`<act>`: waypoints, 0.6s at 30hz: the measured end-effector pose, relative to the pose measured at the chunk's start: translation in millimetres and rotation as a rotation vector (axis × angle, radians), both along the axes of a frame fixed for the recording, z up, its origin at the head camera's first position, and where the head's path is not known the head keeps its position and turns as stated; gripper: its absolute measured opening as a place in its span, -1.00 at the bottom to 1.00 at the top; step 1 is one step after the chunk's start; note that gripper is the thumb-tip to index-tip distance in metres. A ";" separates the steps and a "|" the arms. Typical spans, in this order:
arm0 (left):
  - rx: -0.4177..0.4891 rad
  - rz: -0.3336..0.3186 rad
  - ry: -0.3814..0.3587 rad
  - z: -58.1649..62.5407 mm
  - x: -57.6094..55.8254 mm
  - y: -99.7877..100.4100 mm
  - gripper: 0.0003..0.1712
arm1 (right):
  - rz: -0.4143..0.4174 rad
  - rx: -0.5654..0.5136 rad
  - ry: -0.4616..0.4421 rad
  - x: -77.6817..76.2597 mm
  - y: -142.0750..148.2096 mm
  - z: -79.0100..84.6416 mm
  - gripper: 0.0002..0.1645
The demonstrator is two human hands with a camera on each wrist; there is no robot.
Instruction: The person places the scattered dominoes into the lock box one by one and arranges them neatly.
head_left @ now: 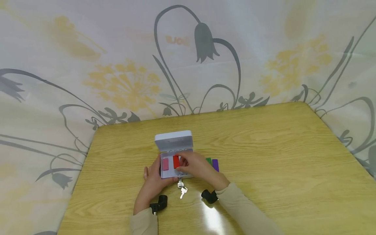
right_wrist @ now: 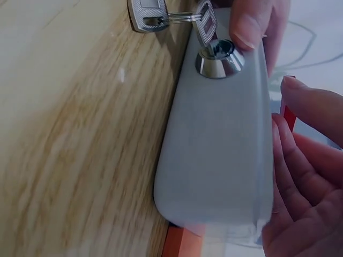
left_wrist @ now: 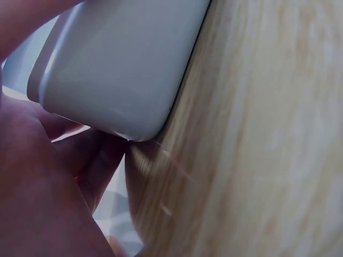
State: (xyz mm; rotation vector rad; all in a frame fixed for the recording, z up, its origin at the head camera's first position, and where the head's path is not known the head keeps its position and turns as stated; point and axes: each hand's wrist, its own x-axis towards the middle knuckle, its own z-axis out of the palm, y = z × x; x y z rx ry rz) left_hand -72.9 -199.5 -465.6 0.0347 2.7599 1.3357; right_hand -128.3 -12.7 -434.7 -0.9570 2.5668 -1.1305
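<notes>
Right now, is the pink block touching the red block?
Apart. The head view shows it: a strip of the white box floor is visible between the pink block and the red block.

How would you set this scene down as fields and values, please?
Box: white, lid open
Left hand: holds the box's left side and front
Right hand: pinches a red block
Inside box: pink block, left part
Keys: one in the front lock, another linked to it
Right of box: green block, purple block
Surface: wood-grain table
</notes>
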 end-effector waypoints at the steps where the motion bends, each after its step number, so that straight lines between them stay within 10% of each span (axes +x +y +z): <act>1: -0.001 -0.001 0.000 -0.2 -0.5 -0.1 0.27 | 0.007 0.012 0.011 -0.6 -2.1 -1.0 -0.57; 18: 0.006 0.003 0.017 0.4 -0.4 0.7 0.26 | 0.014 0.120 0.132 -5.3 -20.2 -5.4 -0.66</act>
